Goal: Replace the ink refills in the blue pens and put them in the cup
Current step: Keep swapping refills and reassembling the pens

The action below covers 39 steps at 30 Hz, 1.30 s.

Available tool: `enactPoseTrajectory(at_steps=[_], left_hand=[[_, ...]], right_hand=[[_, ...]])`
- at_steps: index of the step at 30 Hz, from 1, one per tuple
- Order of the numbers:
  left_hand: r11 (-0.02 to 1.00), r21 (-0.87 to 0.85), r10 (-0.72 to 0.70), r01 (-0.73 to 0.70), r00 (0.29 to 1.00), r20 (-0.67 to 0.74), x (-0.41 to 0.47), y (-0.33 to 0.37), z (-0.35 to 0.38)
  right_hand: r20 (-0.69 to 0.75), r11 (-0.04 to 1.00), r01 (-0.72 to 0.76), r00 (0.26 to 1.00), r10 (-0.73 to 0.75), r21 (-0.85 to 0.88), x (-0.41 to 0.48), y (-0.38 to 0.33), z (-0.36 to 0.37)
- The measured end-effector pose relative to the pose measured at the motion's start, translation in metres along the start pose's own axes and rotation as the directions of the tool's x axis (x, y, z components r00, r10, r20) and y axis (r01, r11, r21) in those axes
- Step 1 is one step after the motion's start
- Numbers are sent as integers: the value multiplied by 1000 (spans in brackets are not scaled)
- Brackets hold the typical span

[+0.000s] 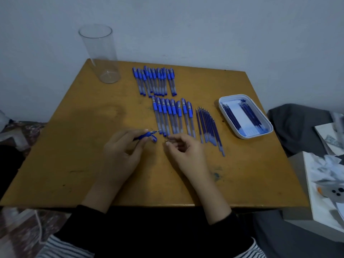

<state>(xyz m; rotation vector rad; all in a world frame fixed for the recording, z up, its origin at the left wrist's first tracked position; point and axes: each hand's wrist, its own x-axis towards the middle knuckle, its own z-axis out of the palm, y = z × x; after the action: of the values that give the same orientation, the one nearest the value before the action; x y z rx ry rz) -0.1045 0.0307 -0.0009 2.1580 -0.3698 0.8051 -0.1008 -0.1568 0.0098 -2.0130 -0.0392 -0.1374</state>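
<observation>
A wooden table against a pale wall holds a job that looks barely begun. The clear cup at far left stands empty, two rows of capped blue pens lie mid-table, and loose refills lie to their right, with more in the white tray. The left hand grips one opened pen; the right hand pinches a small tip piece.

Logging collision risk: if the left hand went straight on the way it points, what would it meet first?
Probably the near ends of the closer pen row, just beyond the left hand's held pen; depth unclear.
</observation>
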Motion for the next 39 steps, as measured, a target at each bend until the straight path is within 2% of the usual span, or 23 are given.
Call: enactPoseTrajectory(at_steps=[5,10,12,15,18,20,22,35,39], left_hand=[[1000,-17,-21,21,1000,9,-2,-3,-2],[999,-19,-28,28,999,19,-3,-1,-4],[999,-15,-36,37,999,25,-4,-4,-4],[998,-38,-39,41,999,31,-5,-5,-3],[998,-47,-46,48,998,39,-5,-2,-4],[997,-56,-53,55,998,42,-5,-3,-5],[997,-57,-58,60,997,45,-5,-3,-5],[997,-63,-47,51,996,71,-7,-6,-4],[997,-60,-42,47,996,77,-6,-5,-6]], right_hand=[[-51,997,-3,999,-1,-80,3,0,7],[-68,982,63,995,-76,-177,5,0,14],[-75,985,71,994,-83,-158,7,0,15],[-81,994,48,996,-40,98,9,-4,14],[-83,909,47,996,-13,414,11,-10,12],[-92,854,52,996,-5,518,12,-10,12],[-84,833,44,996,3,551,12,-9,11],[34,896,150,983,-181,417,7,-9,14],[56,941,178,978,-202,288,6,-9,14]])
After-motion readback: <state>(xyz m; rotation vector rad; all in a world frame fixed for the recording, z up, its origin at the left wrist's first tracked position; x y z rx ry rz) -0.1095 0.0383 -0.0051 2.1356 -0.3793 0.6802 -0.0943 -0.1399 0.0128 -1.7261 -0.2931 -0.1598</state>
